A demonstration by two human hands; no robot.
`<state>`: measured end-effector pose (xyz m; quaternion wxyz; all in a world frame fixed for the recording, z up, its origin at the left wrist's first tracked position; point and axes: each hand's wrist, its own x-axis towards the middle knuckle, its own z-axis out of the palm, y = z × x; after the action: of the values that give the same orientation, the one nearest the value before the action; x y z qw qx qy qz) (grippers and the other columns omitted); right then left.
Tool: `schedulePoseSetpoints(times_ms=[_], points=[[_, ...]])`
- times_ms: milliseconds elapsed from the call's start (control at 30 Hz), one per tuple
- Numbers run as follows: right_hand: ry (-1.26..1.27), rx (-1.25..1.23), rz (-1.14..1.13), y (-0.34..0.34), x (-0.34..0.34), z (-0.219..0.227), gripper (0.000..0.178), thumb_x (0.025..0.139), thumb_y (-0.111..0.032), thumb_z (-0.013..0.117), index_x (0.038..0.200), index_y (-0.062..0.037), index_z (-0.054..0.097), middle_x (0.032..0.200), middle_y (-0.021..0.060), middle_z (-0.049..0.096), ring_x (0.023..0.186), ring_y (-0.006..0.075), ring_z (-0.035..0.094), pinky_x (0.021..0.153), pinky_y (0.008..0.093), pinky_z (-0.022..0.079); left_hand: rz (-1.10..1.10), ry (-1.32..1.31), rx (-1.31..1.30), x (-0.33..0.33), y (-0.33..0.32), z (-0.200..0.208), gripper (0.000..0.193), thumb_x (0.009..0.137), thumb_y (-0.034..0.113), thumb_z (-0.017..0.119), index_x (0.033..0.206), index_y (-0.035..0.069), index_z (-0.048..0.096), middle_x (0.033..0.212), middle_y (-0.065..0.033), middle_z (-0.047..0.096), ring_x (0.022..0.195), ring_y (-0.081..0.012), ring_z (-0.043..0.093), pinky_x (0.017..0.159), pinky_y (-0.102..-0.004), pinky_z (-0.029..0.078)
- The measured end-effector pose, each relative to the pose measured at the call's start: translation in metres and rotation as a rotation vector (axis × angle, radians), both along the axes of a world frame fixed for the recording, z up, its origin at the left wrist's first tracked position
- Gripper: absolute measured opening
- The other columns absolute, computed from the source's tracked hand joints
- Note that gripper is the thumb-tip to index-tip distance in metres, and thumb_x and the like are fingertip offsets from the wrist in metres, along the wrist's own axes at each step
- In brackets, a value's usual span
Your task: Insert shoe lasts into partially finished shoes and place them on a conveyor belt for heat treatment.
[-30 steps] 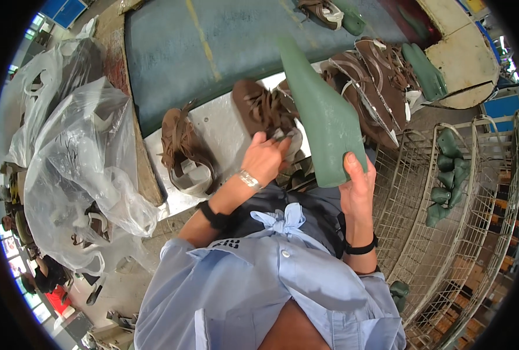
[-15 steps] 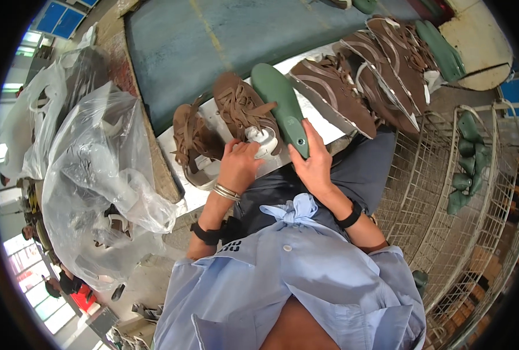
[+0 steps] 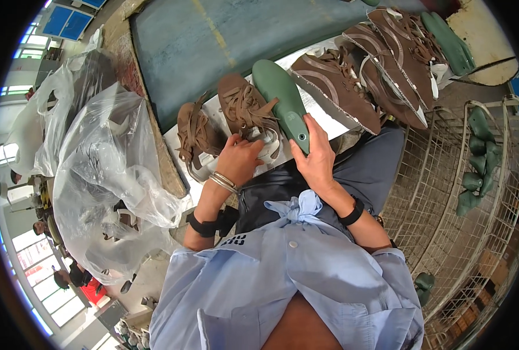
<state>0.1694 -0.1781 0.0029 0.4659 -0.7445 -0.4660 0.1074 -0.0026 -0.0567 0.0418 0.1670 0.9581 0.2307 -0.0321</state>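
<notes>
My right hand [image 3: 317,151] grips the narrow end of a green shoe last [image 3: 277,90], thumb on one side and fingers on the other. Left of the last lies a brown lace-up shoe upper [image 3: 237,96], its heel opening toward me. My left hand [image 3: 240,158] holds the rim of that opening with bent fingers; something white shows inside, and the fingertips are partly hidden. A second brown shoe upper [image 3: 198,134] rests to the left, untouched. The last lies alongside the middle upper, outside it.
More brown shoe uppers [image 3: 335,87] lie on the right of the white board, with green lasts [image 3: 446,41] beyond. A wire cart [image 3: 428,169] holding several lasts [image 3: 478,157] stands at my right. Clear plastic bags [image 3: 105,169] bulge at the left. A blue-grey surface [image 3: 183,46] lies ahead.
The view has shifted slightly. My left hand has turned a little and its fingers have curled more at the upper's heel opening. The right hand keeps its grip on the last.
</notes>
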Motion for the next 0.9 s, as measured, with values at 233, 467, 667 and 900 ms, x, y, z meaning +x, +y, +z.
schedulePoseSetpoints(times_ms=[233, 467, 667, 900], points=[[-0.026, 0.011, 0.023, 0.003, 0.000, 0.000, 0.061, 0.081, -0.014, 0.072, 0.133, 0.0020, 0.047, 0.135, 0.0206, 0.052, 0.120, 0.0383, 0.052, 0.099, 0.0429, 0.045, 0.086, -0.178, 0.012, 0.001, -0.009, 0.022, 0.027, 0.075, 0.016, 0.076, 0.093, 0.006, 0.058, 0.077, -0.0098, 0.063, 0.084, -0.0288, 0.062, 0.095, -0.0430, 0.040], [0.030, -0.030, 0.056, -0.001, 0.008, 0.008, 0.081, 0.059, 0.006, 0.069, 0.135, 0.0000, 0.045, 0.136, 0.0210, 0.050, 0.124, 0.0407, 0.048, 0.104, 0.0426, 0.041, -0.082, -0.196, -0.016, 0.038, -0.020, 0.064, 0.036, 0.074, 0.014, 0.078, 0.103, 0.002, 0.061, 0.086, -0.0134, 0.066, 0.084, -0.0347, 0.060, 0.093, -0.0449, 0.041], [-0.100, 0.166, 0.039, 0.000, 0.008, -0.032, 0.059, 0.075, -0.010, 0.066, 0.131, 0.0000, 0.050, 0.130, 0.0234, 0.053, 0.115, 0.0409, 0.055, 0.101, 0.0469, 0.042, 0.212, -0.114, -0.155, 0.003, 0.006, 0.020, 0.036, 0.086, 0.019, 0.069, 0.112, -0.004, 0.060, 0.108, -0.0241, 0.063, 0.099, -0.0423, 0.056, 0.089, -0.0494, 0.042], [-0.037, 0.134, -0.225, -0.111, 0.081, 0.040, 0.064, 0.076, -0.020, 0.068, 0.134, -0.0018, 0.047, 0.134, 0.0241, 0.048, 0.125, 0.0407, 0.046, 0.107, 0.0469, 0.038, -0.094, 0.163, 0.037, 0.005, 0.022, -0.007, 0.049, 0.088, 0.025, 0.067, 0.122, -0.006, 0.049, 0.092, -0.0287, 0.062, 0.082, -0.0447, 0.053, 0.083, -0.0455, 0.037]])
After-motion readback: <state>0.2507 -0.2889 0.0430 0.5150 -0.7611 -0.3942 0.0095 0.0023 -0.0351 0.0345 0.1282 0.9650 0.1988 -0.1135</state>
